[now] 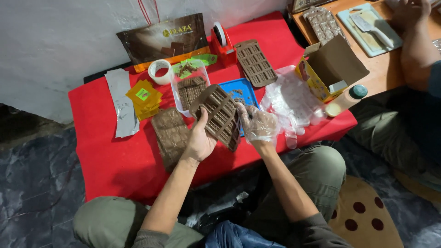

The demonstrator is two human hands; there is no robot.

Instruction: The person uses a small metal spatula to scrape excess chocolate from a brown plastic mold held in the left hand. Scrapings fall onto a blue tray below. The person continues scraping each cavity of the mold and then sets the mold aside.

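Brown silicone, in the form of a chocolate mould, was held tilted above the red counter in the head view. The left hand, bare, was curled around the mould's lower left edge, thumb laid on its face. The right hand, covered by a clear plastic glove, was closed on the mould's right edge, fingers bent against it. Three brown moulds were counted on the red cloth: the held one, a second lying flat near the red tape dispenser, and a third flat just left of the bare hand. One roll of tape, one blue tray and one open yellow carton were seen. Another person's hand rested at the top right.
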